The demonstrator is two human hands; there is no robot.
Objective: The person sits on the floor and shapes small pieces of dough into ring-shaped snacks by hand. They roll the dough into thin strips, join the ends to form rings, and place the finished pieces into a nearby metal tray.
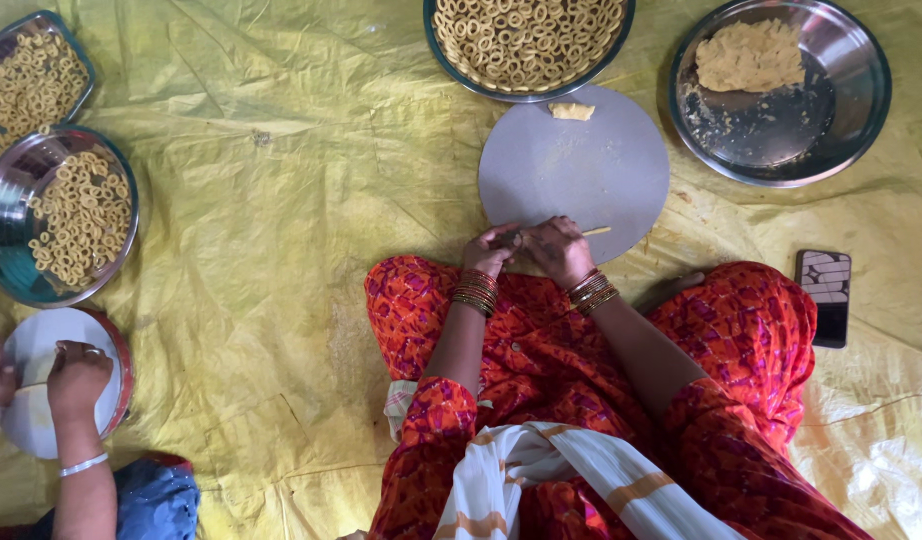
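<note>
My left hand and my right hand meet at the near edge of a round grey board on the floor. Together they pinch a thin strand of yellow dough, whose end pokes out to the right of my right hand. A small lump of dough lies at the board's far edge. Both wrists carry stacked bangles. My crossed legs in orange-red cloth sit just behind the board.
A steel plate of dough rings lies beyond the board. A steel plate with a dough slab is at the right. A phone rests by my knee. Two trays of rings and another person's hands over a white plate are at left.
</note>
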